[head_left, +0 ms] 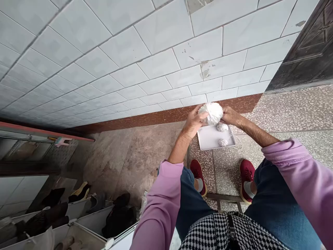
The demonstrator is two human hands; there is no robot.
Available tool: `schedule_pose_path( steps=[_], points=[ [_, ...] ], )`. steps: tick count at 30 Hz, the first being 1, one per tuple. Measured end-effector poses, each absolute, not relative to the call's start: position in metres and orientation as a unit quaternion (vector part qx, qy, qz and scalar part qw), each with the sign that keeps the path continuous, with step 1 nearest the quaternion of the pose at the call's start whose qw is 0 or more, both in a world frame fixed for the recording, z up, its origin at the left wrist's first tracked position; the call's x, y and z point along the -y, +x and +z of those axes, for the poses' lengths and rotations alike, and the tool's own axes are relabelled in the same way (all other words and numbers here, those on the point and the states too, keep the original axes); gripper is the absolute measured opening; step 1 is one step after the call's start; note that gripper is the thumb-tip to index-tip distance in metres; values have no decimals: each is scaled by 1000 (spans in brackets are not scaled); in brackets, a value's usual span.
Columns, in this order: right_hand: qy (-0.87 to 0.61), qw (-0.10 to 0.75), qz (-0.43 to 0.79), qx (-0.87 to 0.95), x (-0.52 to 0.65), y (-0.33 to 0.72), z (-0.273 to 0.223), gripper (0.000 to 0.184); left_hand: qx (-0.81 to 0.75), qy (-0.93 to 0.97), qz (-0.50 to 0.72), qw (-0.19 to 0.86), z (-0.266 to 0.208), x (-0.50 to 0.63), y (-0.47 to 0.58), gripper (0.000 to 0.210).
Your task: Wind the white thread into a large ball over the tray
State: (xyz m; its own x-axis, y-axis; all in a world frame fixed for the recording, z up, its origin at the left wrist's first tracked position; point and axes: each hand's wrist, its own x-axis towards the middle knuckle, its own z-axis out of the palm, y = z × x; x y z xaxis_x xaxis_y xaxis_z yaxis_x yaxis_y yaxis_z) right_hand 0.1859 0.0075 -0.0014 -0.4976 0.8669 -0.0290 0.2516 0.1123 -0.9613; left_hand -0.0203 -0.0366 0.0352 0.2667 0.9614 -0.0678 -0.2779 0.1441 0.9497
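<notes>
A round white ball with a ruffled, pleated surface (214, 113) is held up in front of me; I cannot tell whether it is paper, cloth or plastic. My left hand (195, 119) is curled round its left side, thumb across the front. From the right, the bent fingers of my right hand (230, 116) close on its edge, the fingertips partly hidden. Below, a shallow white tray (208, 137) rests on the floor. Inside it are two small speckled balls, an upper ball (222, 127) and a lower ball (223, 142). A thin white cord (239, 143) loops over the tray's right side.
A tiled wall (156, 59) with a brown skirting (145, 119) rises just beyond my hands. My red shoes (197, 173) stand apart on the speckled floor. Shoes and bags fill a low rack (91, 222) at lower left. A dark door (309, 48) stands at upper right.
</notes>
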Motion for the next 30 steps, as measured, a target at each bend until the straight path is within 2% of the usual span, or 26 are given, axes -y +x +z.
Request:
schedule_pose_path(
  steps=[6,11,17,24,30],
  points=[
    [-302,249,522,758,25,183,20,51,-450,419,534,580,28,22,-31,74],
    [-299,309,525,734,35,198,49,55,-508,491,484,516,27,22,-36,72],
    [-354,410,477,692,26,208,56,56,-447,567,395,568,30,31,-28,66],
    [-371,414,468,687,17,210,44,50,-385,595,321,628,33,35,-22,69],
    [-367,423,492,667,7,206,34,55,-328,550,351,683,40,39,-17,80]
  ],
)
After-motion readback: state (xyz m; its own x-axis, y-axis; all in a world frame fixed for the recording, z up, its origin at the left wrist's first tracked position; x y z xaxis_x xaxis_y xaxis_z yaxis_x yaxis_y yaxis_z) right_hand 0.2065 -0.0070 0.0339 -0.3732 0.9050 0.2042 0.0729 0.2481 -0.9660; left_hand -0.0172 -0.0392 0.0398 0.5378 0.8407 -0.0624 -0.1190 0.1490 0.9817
